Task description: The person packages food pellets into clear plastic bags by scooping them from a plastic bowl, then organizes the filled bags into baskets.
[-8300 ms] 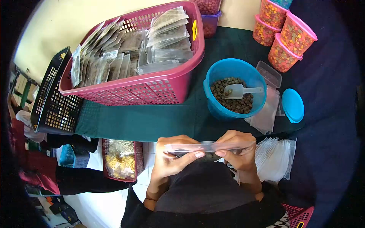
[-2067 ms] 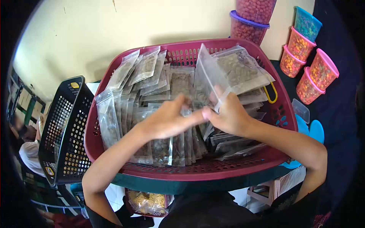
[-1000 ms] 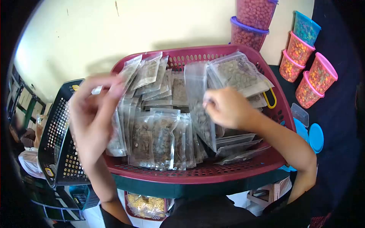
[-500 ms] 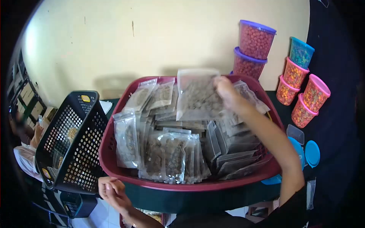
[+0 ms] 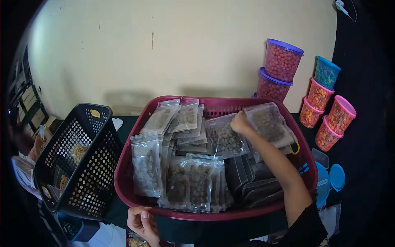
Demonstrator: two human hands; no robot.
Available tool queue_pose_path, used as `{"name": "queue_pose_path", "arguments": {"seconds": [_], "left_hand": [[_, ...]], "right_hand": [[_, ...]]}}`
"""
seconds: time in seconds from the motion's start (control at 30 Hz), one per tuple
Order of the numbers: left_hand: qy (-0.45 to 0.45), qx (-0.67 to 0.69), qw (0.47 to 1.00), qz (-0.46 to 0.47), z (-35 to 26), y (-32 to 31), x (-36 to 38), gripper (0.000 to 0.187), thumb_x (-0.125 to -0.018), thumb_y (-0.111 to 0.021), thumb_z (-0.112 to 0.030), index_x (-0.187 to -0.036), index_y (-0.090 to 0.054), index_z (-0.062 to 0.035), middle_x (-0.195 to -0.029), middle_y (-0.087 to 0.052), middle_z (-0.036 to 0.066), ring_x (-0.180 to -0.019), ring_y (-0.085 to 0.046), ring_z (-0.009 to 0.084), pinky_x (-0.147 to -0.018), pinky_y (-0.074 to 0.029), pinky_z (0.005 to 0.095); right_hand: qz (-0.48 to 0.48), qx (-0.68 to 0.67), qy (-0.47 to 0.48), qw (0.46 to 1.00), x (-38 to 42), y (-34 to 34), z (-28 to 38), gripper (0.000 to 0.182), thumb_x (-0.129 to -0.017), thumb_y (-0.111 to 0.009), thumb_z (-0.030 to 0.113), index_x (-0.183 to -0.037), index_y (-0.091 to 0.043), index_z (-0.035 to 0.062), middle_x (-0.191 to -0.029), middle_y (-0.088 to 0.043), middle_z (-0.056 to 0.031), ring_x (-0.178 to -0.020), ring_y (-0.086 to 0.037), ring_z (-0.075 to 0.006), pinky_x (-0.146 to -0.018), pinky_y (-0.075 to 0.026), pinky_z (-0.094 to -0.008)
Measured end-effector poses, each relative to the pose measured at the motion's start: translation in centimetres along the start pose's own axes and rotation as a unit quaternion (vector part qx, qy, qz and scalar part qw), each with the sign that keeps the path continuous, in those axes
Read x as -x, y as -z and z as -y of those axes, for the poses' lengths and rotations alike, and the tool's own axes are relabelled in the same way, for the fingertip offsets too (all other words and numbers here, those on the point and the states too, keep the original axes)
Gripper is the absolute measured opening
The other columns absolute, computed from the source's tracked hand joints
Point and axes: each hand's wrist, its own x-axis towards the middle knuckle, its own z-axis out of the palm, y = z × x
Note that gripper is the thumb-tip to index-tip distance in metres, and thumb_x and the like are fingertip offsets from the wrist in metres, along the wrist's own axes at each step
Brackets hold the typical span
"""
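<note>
My right hand (image 5: 242,124) pinches the upper right corner of a clear zip pouch (image 5: 226,142) filled with small greyish-brown pieces. That pouch leans at a tilt in the back middle of a large maroon plastic basket (image 5: 173,212). Many similar pouches fill the basket: upright rows stand at the front left (image 5: 191,183), tilted ones lie at the back left (image 5: 185,117), and another (image 5: 267,125) rests just right of my right hand. My left hand (image 5: 142,224) is curled in a loose fist by the basket's front left rim, with nothing visible in it.
A dark perforated basket (image 5: 92,168) with some bags stands at the left. Purple-lidded tubs (image 5: 284,61) and pink-lidded tubs (image 5: 339,115) are stacked at the back right. Blue lids (image 5: 337,177) lie at the right. Another person's hand (image 5: 38,144) shows at the far left.
My right hand has lowered the pouch from above the basket onto the others at the back middle. My left hand has shifted slightly right and down, still curled. The camera view has tilted.
</note>
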Motion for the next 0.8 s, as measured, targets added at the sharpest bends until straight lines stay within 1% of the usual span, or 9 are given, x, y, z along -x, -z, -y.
{"name": "queue_pose_path", "arguments": {"seconds": [0.03,0.07,0.13,0.27,0.37,0.4,0.57,0.63,0.8], "left_hand": [[-0.018,-0.002,1.000,-0.009,0.5,0.3,0.0,0.015,-0.081,-0.044,-0.012,-0.071,-0.045,-0.0004,-0.049,-0.034,-0.004,-0.039,-0.024,0.0001,-0.036,-0.017,0.0151],[-0.035,-0.006,0.999,-0.016,0.9,0.5,0.0,0.015,-0.081,-0.043,-0.011,-0.071,-0.045,-0.0006,-0.048,-0.034,-0.003,-0.039,-0.024,0.0001,-0.035,-0.017,0.0151],[-0.035,-0.006,0.999,-0.017,1.1,0.7,0.0,0.015,-0.081,-0.042,-0.011,-0.070,-0.044,-0.0007,-0.048,-0.034,-0.003,-0.039,-0.024,0.0002,-0.035,-0.016,0.0151],[-0.017,0.000,0.999,-0.030,0.8,0.7,0.3,0.018,-0.082,-0.042,-0.015,-0.070,-0.043,-0.0009,-0.047,-0.032,-0.004,-0.038,-0.024,0.0007,-0.034,-0.015,0.0154],[-0.027,-0.001,0.999,-0.033,0.3,-0.1,0.0,0.020,-0.082,-0.044,-0.018,-0.071,-0.043,-0.0010,-0.046,-0.031,-0.004,-0.037,-0.024,0.0009,-0.034,-0.015,0.0154],[-0.029,0.016,0.999,-0.028,-0.4,-0.4,0.0,0.017,-0.080,-0.046,-0.013,-0.072,-0.046,0.0023,-0.048,-0.033,-0.002,-0.038,-0.025,0.0017,-0.034,-0.017,0.0156],[-0.044,0.026,0.999,-0.004,-0.3,-0.4,0.0,0.013,-0.079,-0.050,-0.009,-0.074,-0.048,0.0035,-0.059,-0.045,0.005,-0.041,-0.029,0.0031,-0.035,-0.021,0.0154],[-0.037,-0.016,0.998,-0.044,0.8,0.1,0.3,0.020,-0.082,-0.044,-0.018,-0.071,-0.043,-0.0014,-0.047,-0.030,-0.004,-0.037,-0.023,0.0010,-0.034,-0.015,0.0154],[-0.033,-0.011,0.999,-0.015,-0.6,-0.5,0.0,0.017,-0.081,-0.046,-0.015,-0.073,-0.046,0.0003,-0.049,-0.034,-0.002,-0.039,-0.026,0.0017,-0.035,-0.018,0.0155]], "right_hand": [[-0.118,0.088,0.105,0.984,1.1,0.0,0.6,0.042,-0.068,-0.048,0.011,-0.107,-0.040,-0.0057,-0.115,-0.037,-0.0234,-0.107,-0.037,-0.0378,-0.086,-0.034,-0.0374],[-0.117,0.089,0.101,0.984,1.9,0.8,1.5,0.042,-0.068,-0.048,0.011,-0.107,-0.040,-0.0057,-0.115,-0.037,-0.0234,-0.107,-0.037,-0.0378,-0.086,-0.034,-0.0374],[-0.018,0.201,0.296,0.934,4.0,3.1,3.7,0.052,-0.066,-0.051,0.011,-0.112,-0.033,-0.0035,-0.121,-0.028,-0.0232,-0.110,-0.031,-0.0398,-0.089,-0.031,-0.0404],[0.219,0.308,0.297,0.877,10.2,4.1,5.0,0.072,-0.060,-0.063,0.024,-0.118,-0.029,0.0002,-0.124,-0.025,-0.0228,-0.115,-0.024,-0.0407,-0.091,-0.023,-0.0528],[0.201,0.403,0.316,0.835,12.6,3.3,4.0,0.081,-0.055,-0.067,0.030,-0.122,-0.028,0.0039,-0.127,-0.021,-0.0229,-0.116,-0.021,-0.0423,-0.089,-0.020,-0.0572],[0.207,0.394,0.309,0.840,12.7,3.2,3.9,0.076,-0.058,-0.062,0.019,-0.123,-0.025,0.0054,-0.129,-0.015,-0.0252,-0.116,-0.019,-0.0461,-0.088,-0.021,-0.0589],[0.118,0.374,0.353,0.850,12.6,1.4,1.9,0.069,-0.062,-0.058,0.013,-0.123,-0.026,0.0054,-0.129,-0.015,-0.0258,-0.115,-0.019,-0.0481,-0.087,-0.024,-0.0592],[0.083,0.372,0.364,0.850,12.5,1.0,1.3,0.063,-0.066,-0.055,0.012,-0.122,-0.027,0.0034,-0.125,-0.021,-0.0271,-0.111,-0.029,-0.0471,-0.081,-0.034,-0.0560],[0.010,0.408,0.358,0.840,12.2,1.0,0.5,0.045,-0.074,-0.046,0.015,-0.115,-0.035,-0.0013,-0.118,-0.033,-0.0279,-0.097,-0.045,-0.0442,-0.065,-0.046,-0.0494]]}}
